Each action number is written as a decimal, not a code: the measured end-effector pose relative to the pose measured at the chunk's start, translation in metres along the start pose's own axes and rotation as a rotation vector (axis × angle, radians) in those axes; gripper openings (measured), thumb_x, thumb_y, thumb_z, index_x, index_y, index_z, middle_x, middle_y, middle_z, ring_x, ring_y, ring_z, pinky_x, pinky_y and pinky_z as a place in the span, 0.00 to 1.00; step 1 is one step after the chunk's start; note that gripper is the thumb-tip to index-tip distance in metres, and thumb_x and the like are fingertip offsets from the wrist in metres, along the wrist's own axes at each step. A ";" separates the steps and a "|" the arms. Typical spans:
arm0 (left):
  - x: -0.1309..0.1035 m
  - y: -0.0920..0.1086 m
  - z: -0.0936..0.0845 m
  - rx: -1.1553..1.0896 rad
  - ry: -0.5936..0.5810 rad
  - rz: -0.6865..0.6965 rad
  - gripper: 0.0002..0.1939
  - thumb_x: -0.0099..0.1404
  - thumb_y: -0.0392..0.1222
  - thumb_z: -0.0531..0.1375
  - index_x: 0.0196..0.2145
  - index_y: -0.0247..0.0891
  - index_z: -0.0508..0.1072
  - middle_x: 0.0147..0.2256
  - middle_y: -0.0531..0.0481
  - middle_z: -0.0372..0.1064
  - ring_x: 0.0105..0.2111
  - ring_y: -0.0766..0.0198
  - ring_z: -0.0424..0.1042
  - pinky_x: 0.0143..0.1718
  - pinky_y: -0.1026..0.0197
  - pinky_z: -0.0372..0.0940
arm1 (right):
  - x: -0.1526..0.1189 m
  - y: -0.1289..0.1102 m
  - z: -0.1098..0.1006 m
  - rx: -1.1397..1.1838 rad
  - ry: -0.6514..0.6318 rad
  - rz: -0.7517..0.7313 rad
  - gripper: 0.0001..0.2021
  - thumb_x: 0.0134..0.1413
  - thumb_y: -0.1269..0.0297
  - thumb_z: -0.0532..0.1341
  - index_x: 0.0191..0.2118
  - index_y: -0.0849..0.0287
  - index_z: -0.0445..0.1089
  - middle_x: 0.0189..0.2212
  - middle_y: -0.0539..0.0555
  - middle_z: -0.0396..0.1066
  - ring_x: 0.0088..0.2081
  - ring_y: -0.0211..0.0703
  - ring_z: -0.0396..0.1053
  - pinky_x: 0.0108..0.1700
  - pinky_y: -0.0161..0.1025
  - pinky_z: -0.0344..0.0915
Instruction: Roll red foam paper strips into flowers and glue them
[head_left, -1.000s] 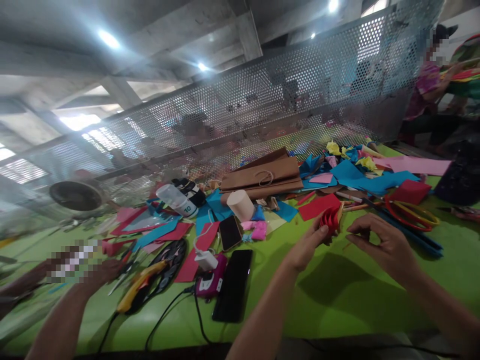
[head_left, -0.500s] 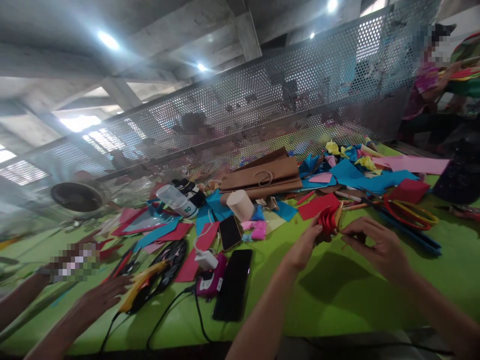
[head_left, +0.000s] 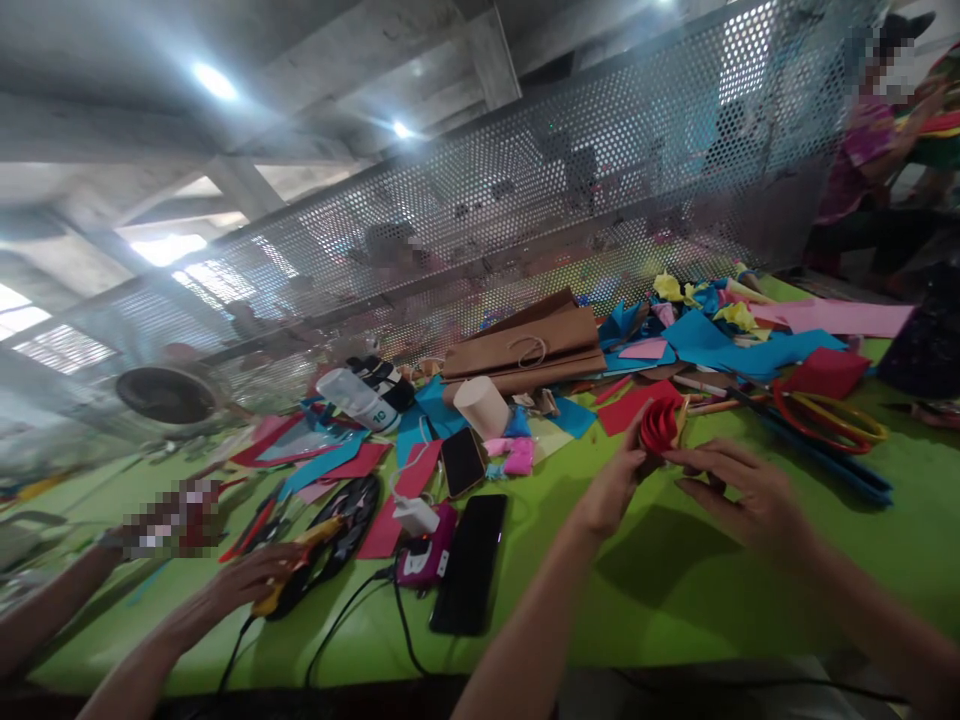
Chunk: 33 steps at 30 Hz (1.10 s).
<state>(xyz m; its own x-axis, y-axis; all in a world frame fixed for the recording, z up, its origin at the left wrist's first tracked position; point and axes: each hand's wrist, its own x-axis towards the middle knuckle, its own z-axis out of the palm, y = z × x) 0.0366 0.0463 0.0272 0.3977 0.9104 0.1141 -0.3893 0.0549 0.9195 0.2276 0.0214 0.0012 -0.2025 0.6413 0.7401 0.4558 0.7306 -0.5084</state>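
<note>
Our right hand [head_left: 673, 470] has moved closer to the red curled paper [head_left: 660, 424], thumb and forefinger slightly parted at its lower edge, while our left hand [head_left: 615, 488] holds it above the green tabletop [head_left: 675, 620], and a co-worker's hand [head_left: 241, 580] now reaches the yellow tool [head_left: 321, 533].

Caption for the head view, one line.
Two hands work a red paper flower above a green table.

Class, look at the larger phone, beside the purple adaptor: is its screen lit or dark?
Dark. The larger phone shows plain black beside the purple adaptor, with no image on it; whether it is switched off, I cannot tell.
</note>
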 end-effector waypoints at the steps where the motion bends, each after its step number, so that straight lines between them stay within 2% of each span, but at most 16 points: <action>1: 0.000 0.000 0.000 0.003 0.001 0.005 0.29 0.66 0.45 0.59 0.64 0.56 0.74 0.63 0.59 0.72 0.68 0.40 0.65 0.72 0.37 0.55 | 0.000 0.000 0.000 0.004 -0.006 0.007 0.17 0.68 0.68 0.64 0.58 0.46 0.76 0.42 0.53 0.78 0.41 0.43 0.79 0.42 0.37 0.76; 8: 0.001 -0.001 0.002 0.036 0.056 -0.023 0.32 0.61 0.43 0.61 0.63 0.55 0.75 0.62 0.57 0.73 0.65 0.44 0.69 0.69 0.40 0.60 | 0.001 0.000 -0.002 0.021 -0.026 0.027 0.17 0.68 0.68 0.65 0.59 0.48 0.75 0.41 0.54 0.77 0.38 0.41 0.78 0.39 0.35 0.75; 11: -0.001 -0.002 0.002 0.087 0.093 -0.043 0.30 0.62 0.47 0.60 0.62 0.60 0.76 0.57 0.59 0.78 0.58 0.44 0.74 0.64 0.39 0.64 | 0.002 0.000 -0.001 0.028 -0.039 0.018 0.17 0.68 0.68 0.64 0.60 0.47 0.75 0.41 0.53 0.77 0.38 0.41 0.78 0.38 0.35 0.75; 16: -0.002 -0.003 0.002 0.123 0.114 -0.077 0.32 0.61 0.49 0.61 0.63 0.59 0.75 0.50 0.54 0.81 0.48 0.44 0.77 0.56 0.39 0.69 | 0.003 -0.002 -0.001 0.027 -0.045 0.000 0.17 0.67 0.69 0.64 0.59 0.47 0.75 0.42 0.53 0.78 0.37 0.40 0.78 0.35 0.34 0.74; 19: -0.003 -0.002 0.004 0.160 0.133 -0.118 0.33 0.62 0.50 0.61 0.66 0.60 0.72 0.53 0.54 0.79 0.49 0.45 0.77 0.55 0.40 0.69 | 0.004 -0.002 0.000 0.006 -0.041 -0.023 0.17 0.68 0.70 0.64 0.58 0.48 0.75 0.42 0.54 0.79 0.38 0.42 0.79 0.36 0.35 0.74; 22: -0.006 0.001 0.006 0.182 0.083 -0.119 0.29 0.70 0.54 0.58 0.68 0.64 0.67 0.60 0.59 0.75 0.52 0.46 0.76 0.59 0.40 0.68 | 0.003 0.002 0.002 -0.048 -0.024 -0.072 0.16 0.68 0.70 0.63 0.57 0.49 0.76 0.41 0.54 0.80 0.40 0.44 0.80 0.39 0.37 0.75; 25: -0.009 0.003 0.007 0.206 0.035 -0.084 0.26 0.75 0.58 0.54 0.69 0.67 0.65 0.65 0.62 0.70 0.60 0.48 0.72 0.64 0.42 0.64 | 0.000 0.005 0.004 -0.122 -0.018 -0.109 0.14 0.67 0.69 0.63 0.54 0.50 0.77 0.41 0.54 0.81 0.39 0.46 0.80 0.40 0.39 0.75; 29: -0.006 -0.001 0.003 0.240 -0.002 -0.032 0.30 0.73 0.54 0.60 0.71 0.57 0.64 0.70 0.55 0.62 0.70 0.50 0.60 0.72 0.48 0.55 | -0.002 0.005 0.006 -0.187 -0.029 -0.140 0.13 0.66 0.69 0.65 0.53 0.48 0.79 0.42 0.54 0.83 0.40 0.48 0.81 0.41 0.42 0.75; 31: -0.004 -0.006 -0.001 0.243 0.015 -0.047 0.33 0.71 0.52 0.61 0.72 0.52 0.63 0.69 0.49 0.64 0.68 0.49 0.62 0.71 0.46 0.55 | -0.002 0.002 0.005 -0.170 -0.019 -0.138 0.14 0.66 0.69 0.65 0.53 0.48 0.78 0.42 0.54 0.82 0.41 0.47 0.81 0.43 0.42 0.75; 33: -0.002 -0.011 -0.003 0.235 0.042 -0.081 0.34 0.71 0.51 0.59 0.73 0.51 0.61 0.63 0.47 0.72 0.60 0.48 0.70 0.66 0.43 0.60 | -0.001 -0.001 0.003 -0.131 0.004 -0.116 0.14 0.67 0.69 0.64 0.54 0.48 0.78 0.42 0.54 0.81 0.41 0.45 0.80 0.43 0.41 0.76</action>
<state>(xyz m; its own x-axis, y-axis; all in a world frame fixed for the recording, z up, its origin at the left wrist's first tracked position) 0.0377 0.0451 0.0158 0.3828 0.9235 0.0248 -0.1516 0.0363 0.9878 0.2247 0.0213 -0.0005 -0.2569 0.5537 0.7921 0.5389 0.7625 -0.3582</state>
